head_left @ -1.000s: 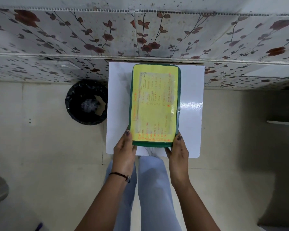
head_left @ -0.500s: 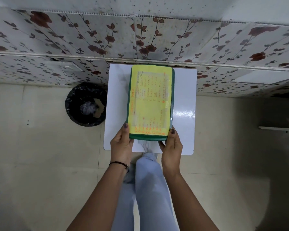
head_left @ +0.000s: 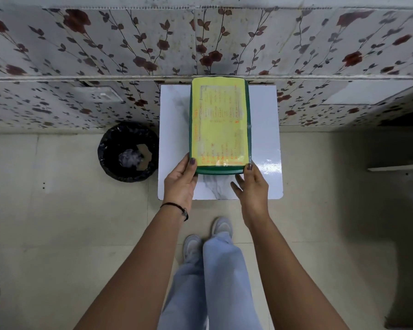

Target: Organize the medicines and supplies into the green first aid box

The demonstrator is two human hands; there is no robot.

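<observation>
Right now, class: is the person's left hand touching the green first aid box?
Touching. The head view shows the left hand wrapped on the near left corner of the green first aid box, thumb pressed on its lid edge.

White glossy table (head_left: 174, 129) at centre, far edge against floral-print wall panels (head_left: 105, 44) spanning 10 to 2 o'clock. Black-lined waste bin (head_left: 128, 152) on beige tiled floor (head_left: 45, 210) at 9 o'clock, just beside table's left edge; crumpled paper and cardboard scrap inside. Wall socket plate (head_left: 98, 94) at 10 o'clock.
</observation>
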